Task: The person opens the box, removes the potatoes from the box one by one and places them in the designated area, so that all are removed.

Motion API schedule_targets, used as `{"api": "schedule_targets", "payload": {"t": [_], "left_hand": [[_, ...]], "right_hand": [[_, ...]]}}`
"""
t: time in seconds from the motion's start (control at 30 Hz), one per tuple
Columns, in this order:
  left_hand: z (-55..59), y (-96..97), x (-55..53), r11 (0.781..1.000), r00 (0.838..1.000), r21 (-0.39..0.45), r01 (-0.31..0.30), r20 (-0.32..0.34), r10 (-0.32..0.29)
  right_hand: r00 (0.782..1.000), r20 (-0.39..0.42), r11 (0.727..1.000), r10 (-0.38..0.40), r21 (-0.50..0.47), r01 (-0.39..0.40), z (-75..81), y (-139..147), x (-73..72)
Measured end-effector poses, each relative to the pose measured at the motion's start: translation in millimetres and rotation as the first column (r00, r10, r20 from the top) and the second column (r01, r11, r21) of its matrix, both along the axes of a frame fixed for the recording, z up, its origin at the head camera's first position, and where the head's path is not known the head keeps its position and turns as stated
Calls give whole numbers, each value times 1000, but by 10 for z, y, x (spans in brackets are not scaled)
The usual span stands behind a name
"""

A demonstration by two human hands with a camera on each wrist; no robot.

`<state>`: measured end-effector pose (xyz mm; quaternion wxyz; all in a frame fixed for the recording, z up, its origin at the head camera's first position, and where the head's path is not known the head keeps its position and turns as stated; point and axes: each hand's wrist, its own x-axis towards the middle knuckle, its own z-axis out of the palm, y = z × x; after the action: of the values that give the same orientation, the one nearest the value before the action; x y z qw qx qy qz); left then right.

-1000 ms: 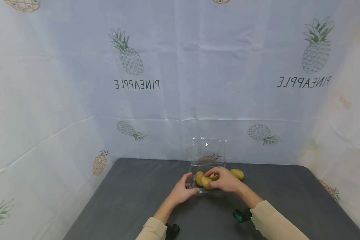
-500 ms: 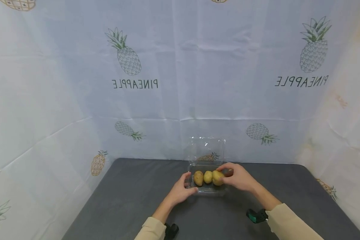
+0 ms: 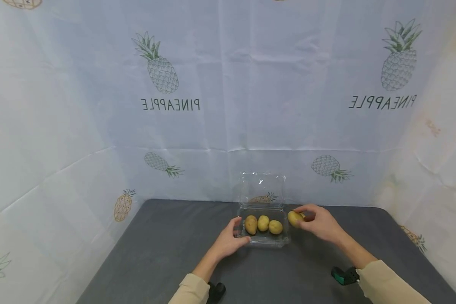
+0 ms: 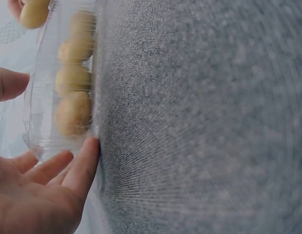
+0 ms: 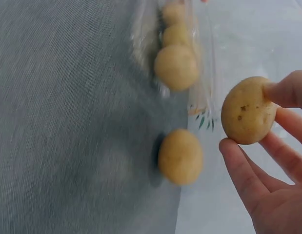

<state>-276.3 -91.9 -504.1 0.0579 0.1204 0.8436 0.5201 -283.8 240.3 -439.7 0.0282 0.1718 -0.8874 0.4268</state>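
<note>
My right hand (image 3: 321, 223) pinches a yellowish potato (image 5: 248, 111) between thumb and fingers, just right of a clear plastic clamshell box (image 3: 266, 241). A second potato (image 5: 180, 157) lies on the table below it; in the head view I cannot make it out. Three potatoes sit in a row in the box: a longer brownish one (image 3: 251, 225) at left, then a middle one (image 3: 263, 223) and a right one (image 3: 275, 227). My left hand (image 3: 228, 241) rests against the box's left end and front corner, its fingers (image 4: 85, 165) fairly straight.
The box's transparent lid (image 3: 262, 190) stands upright at the back. A dark grey table (image 3: 175, 249) spreads around it. White curtains with pineapple prints (image 3: 165, 76) hang behind and at both sides. Black wrist devices show at both wrists.
My right hand has moved right from over the box, carrying the potato out past its right edge. The right potato in the box is uncovered. My left hand stays in place.
</note>
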Motion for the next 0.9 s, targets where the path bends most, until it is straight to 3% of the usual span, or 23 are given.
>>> {"api": "schedule_targets", "payload": {"t": [0.43, 0.9], "left_hand": [[-14, -5, -14, 1000, 1000, 1, -6, 4, 6], [-24, 2, -29, 1000, 1000, -2, -5, 16, 5]], "right_hand": [[992, -64, 991, -111, 74, 115, -96, 378, -40], [971, 2, 955, -239, 183, 235, -328, 507, -207]]}}
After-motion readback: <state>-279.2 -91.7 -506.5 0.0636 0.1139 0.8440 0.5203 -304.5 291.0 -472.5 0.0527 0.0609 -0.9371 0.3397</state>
